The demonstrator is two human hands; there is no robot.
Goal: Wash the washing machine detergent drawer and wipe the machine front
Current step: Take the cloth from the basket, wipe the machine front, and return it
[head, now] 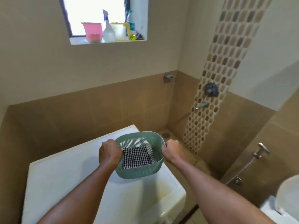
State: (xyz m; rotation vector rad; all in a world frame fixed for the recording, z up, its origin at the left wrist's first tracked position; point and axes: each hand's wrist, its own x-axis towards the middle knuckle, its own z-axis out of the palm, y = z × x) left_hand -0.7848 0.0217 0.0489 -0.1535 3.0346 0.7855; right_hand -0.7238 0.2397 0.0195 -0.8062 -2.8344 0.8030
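Carrying a basket by its rim over the machine, at the right edge of the white top and toward its near right corner. The left hand grasps the left side of the rim, fingers curled inward over the mesh wall. The right hand is clenched on the opposite side, knuckles upward. Both forearms reach forward, roughly level with each other and converging on the basket, so the load is shared evenly. A shadow on the top suggests that the basket hangs clear of it, though contact cannot be ruled out. A checked cloth lies flat on the basket floor. The drawer is not visible from this view, and the machine front falls below the near edge, almost wholly out of sight; neither part of the task appears begun. Risks, as judged from this position: set down where it now hangs, the basket would overhang the right edge and could tip to the tiled floor. One hand letting go early would tilt the basket and slide the cloth out toward the drain. A narrow rim gives little purchase to wet fingers. A yellowish stain beside the near right corner could soil the basket base.
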